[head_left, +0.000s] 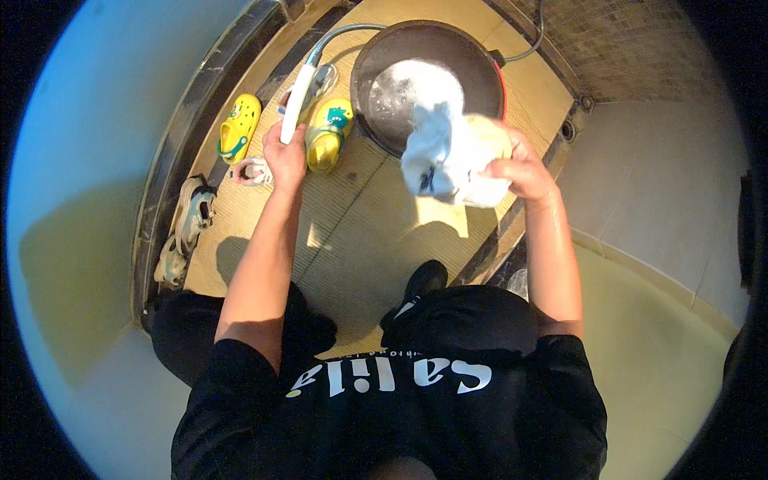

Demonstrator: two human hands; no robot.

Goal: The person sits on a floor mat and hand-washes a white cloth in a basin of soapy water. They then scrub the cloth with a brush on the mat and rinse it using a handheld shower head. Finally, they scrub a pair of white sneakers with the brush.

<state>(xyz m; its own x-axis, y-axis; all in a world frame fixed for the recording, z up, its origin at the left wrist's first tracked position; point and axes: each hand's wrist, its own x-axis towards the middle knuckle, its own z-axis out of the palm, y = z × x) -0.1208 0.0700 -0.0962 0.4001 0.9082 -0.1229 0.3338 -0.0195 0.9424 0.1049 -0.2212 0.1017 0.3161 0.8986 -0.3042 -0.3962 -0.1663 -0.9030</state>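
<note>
My left hand (286,157) is closed around the lower end of a white hand shower (298,100), held upright left of the tub. A grey hose (346,30) runs from its top toward the tub's far rim. In my right hand (524,164) is a bunched white cloth (448,156) with a small dark mark. Its fingers grip the right side, and the cloth hangs over the near right rim of a round dark tub (376,56). White suds (412,80) lie inside the tub. The cloth's far end overlaps the suds; whether it touches them I cannot tell.
Yellow clogs with green straps, one (239,128) by the left ledge and another (326,138) beside the tub, sit on the ribbed tan floor (352,208). More shoes (192,212) line the left ledge. A floor drain (568,130) lies at the right wall.
</note>
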